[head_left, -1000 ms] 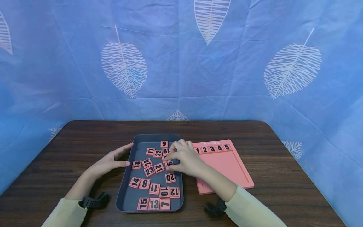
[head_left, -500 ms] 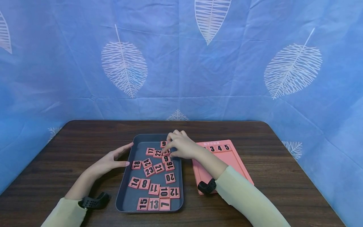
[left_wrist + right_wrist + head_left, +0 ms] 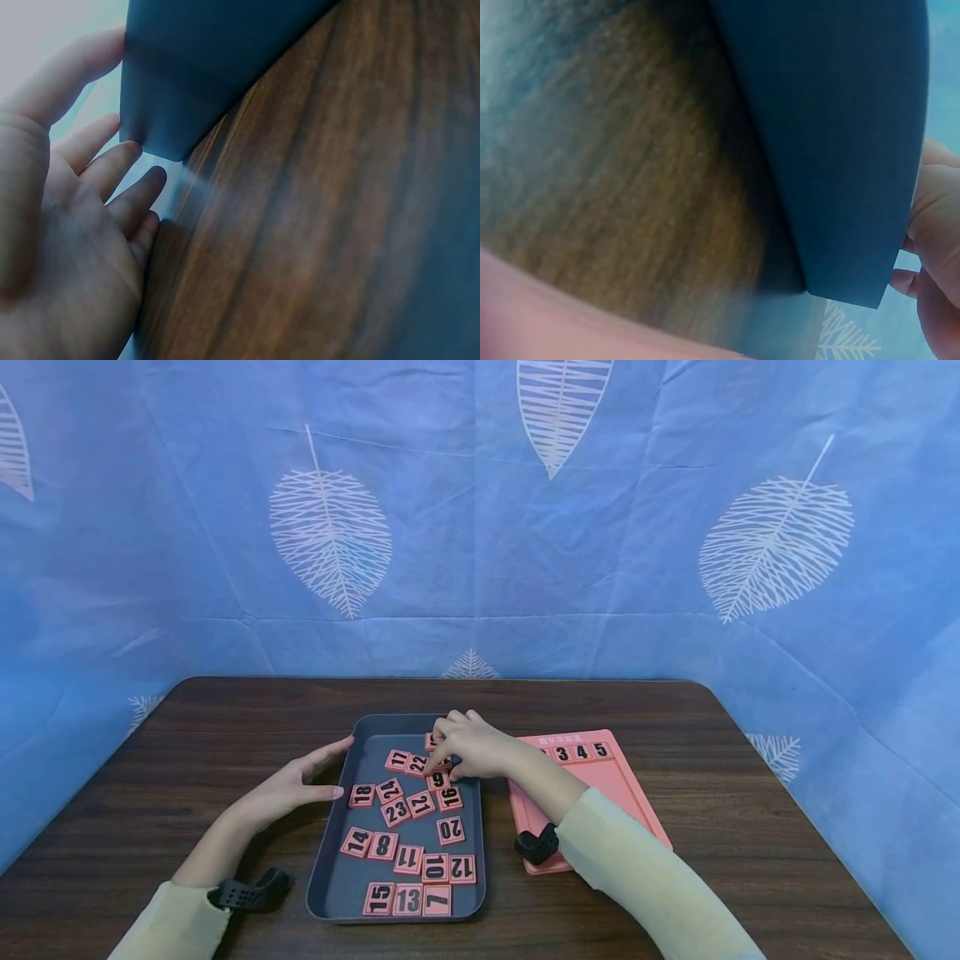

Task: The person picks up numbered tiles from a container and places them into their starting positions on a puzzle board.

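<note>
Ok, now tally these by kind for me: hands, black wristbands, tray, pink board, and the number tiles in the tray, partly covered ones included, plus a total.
Number tiles in the tray: 19, some partly covered
Tray: 1
Pink board: 1
Left hand and right hand: 2
Black wristbands: 2
Total: 25

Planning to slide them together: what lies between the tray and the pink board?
Head view: bare tabletop separates tray and pink board, with the right hand spanning above.

A creased blue cloth (image 3: 480, 543) printed with white leaves (image 3: 330, 539) hangs behind a dark wood-grained table (image 3: 232, 727).
</note>
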The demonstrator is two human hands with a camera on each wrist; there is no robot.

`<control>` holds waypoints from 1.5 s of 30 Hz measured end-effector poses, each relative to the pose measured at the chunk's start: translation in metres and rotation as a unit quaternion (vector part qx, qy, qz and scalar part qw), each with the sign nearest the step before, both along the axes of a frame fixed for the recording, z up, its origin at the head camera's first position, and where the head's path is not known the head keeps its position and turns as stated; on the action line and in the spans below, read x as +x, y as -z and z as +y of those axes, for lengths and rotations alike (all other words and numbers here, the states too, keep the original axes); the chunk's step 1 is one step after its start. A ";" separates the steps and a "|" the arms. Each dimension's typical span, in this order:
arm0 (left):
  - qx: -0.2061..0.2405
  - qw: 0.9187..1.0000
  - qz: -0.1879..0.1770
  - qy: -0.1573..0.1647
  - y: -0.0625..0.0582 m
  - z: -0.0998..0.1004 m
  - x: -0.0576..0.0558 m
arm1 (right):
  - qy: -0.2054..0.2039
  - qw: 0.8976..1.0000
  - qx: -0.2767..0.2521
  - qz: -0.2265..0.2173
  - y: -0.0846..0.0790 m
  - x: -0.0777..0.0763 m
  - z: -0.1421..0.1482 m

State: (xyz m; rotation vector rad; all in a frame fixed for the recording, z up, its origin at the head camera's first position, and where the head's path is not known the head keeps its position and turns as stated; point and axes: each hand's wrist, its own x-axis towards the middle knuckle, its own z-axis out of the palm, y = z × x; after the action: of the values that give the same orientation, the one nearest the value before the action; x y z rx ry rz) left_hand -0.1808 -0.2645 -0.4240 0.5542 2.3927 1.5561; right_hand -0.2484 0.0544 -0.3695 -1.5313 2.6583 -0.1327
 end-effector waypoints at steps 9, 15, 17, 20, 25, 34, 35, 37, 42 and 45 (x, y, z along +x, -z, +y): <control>-0.003 1.000 0.002 -0.003 0.000 0.001 -0.001 | -0.007 1.000 0.003 0.001 0.001 0.002 0.001; -0.002 1.000 -0.002 -0.005 0.000 0.002 0.000 | -0.014 0.999 0.033 0.012 -0.001 0.002 -0.005; -0.001 1.000 -0.005 -0.006 0.000 0.001 0.001 | -0.016 0.999 0.041 0.016 -0.002 0.001 -0.007; -0.002 1.000 -0.007 -0.008 0.000 0.002 0.001 | -0.014 0.999 0.044 0.012 -0.003 0.002 -0.009; -0.003 1.000 -0.008 -0.008 0.000 0.002 0.001 | -0.001 0.999 0.039 0.002 -0.002 0.003 -0.007; -0.002 1.000 -0.002 -0.007 0.000 0.002 0.001 | 0.047 0.999 -0.015 -0.013 -0.004 0.010 0.002; -0.001 1.000 -0.003 -0.007 0.000 0.002 0.000 | 0.053 0.998 -0.022 -0.007 -0.005 0.012 0.004; 0.000 1.000 -0.006 -0.006 0.000 0.002 0.000 | 0.063 0.997 -0.040 0.002 -0.008 0.018 0.008; 0.004 1.000 -0.006 -0.001 0.000 0.002 0.000 | 0.101 0.990 -0.093 0.030 -0.014 0.034 0.020; 0.008 1.000 -0.005 0.003 0.000 0.002 0.000 | 0.139 0.982 -0.116 0.047 -0.018 0.044 0.028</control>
State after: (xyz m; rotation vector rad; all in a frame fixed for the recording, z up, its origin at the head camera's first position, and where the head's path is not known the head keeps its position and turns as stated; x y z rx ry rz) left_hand -0.1809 -0.2629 -0.4236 0.5551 2.3722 1.5727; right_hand -0.2048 0.0824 -0.3513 -1.2339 3.0127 -0.4093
